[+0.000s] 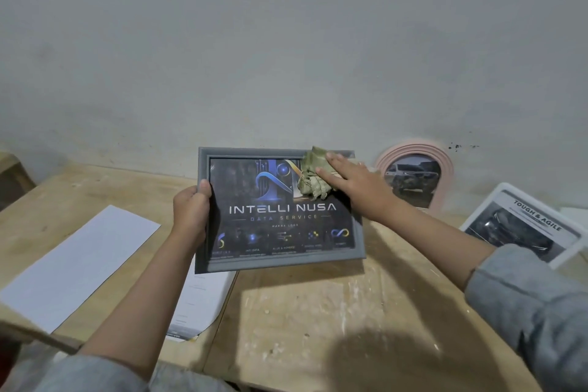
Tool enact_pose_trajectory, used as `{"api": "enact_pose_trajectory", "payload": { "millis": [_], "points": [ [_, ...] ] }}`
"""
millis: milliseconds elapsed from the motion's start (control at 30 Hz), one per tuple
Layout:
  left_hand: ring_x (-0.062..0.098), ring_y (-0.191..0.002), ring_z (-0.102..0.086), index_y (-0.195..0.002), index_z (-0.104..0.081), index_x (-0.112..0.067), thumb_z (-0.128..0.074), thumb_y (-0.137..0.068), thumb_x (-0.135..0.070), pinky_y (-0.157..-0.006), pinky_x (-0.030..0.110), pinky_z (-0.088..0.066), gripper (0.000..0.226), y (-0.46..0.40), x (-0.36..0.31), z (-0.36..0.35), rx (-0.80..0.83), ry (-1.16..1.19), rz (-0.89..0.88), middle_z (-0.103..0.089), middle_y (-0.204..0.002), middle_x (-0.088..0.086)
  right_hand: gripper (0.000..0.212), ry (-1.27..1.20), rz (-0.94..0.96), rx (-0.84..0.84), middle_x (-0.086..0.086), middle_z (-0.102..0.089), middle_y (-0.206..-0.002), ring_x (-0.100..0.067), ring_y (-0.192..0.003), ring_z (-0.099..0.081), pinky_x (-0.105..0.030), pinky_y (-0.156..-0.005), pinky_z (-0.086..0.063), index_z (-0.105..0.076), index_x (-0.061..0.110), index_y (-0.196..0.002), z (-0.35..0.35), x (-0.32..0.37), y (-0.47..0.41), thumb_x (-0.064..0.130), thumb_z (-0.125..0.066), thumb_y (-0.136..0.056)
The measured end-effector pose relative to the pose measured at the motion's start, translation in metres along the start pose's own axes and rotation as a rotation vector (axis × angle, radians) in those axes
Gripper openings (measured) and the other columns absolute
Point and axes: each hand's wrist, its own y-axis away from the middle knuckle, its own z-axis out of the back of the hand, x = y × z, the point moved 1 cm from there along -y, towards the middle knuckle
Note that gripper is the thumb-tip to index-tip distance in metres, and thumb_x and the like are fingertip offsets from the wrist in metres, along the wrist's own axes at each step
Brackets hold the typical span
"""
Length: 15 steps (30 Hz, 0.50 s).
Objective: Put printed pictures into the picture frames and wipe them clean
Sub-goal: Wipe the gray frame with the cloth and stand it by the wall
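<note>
A grey picture frame [280, 259] with a dark "INTELLI NUSA" print in it is held tilted up above the wooden table [318, 312]. My left hand [191, 210] grips its left edge, thumb on the front. My right hand [346, 181] lies flat with straight fingers on a crumpled greenish cloth [310, 178], pressing it against the glass at the frame's upper right corner.
A pink oval frame [445, 162] with a car photo leans against the wall at the right. A white frame [521, 226] with a "TOUGH & AGILE" car print lies at the far right. White paper sheets [79, 267] lie on the table's left side.
</note>
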Motion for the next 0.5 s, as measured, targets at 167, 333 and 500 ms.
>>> {"api": "enact_pose_trajectory", "payload": {
  "millis": [167, 333, 500],
  "points": [
    [0.017, -0.061, -0.025, -0.065, -0.031, -0.016, -0.048, -0.096, -0.025, -0.057, 0.032, -0.02, 0.037, -0.004, 0.002, 0.005, 0.001, 0.001, 0.025, -0.027, -0.068, 0.006, 0.09, 0.049, 0.055, -0.025, -0.024, -0.047, -0.139, -0.041, -0.123, -0.05, -0.06, -0.091, -0.046, -0.048, 0.012, -0.137, -0.02, 0.016, 0.03, -0.019, -0.074, -0.056],
    [0.02, -0.069, -0.029, -0.071, -0.037, -0.014, -0.05, -0.094, -0.03, -0.064, 0.034, -0.025, 0.03, -0.006, 0.0, 0.007, -0.016, 0.054, 0.077, -0.031, -0.074, 0.008, 0.079, 0.031, 0.09, -0.092, -0.021, -0.052, -0.134, -0.038, -0.12, -0.054, -0.056, -0.096, -0.04, -0.054, 0.014, -0.132, -0.038, 0.033, 0.061, -0.018, -0.069, -0.061],
    [0.018, -0.07, -0.03, -0.069, -0.037, -0.015, -0.051, -0.094, -0.03, -0.058, 0.032, -0.023, 0.032, -0.011, -0.002, 0.008, -0.052, 0.053, 0.079, -0.032, -0.073, 0.006, 0.073, -0.126, 0.101, -0.083, -0.013, -0.062, -0.126, -0.03, -0.111, -0.062, -0.045, -0.086, -0.051, -0.06, 0.017, -0.122, -0.045, 0.047, 0.083, -0.017, -0.068, -0.058]
  ]
}}
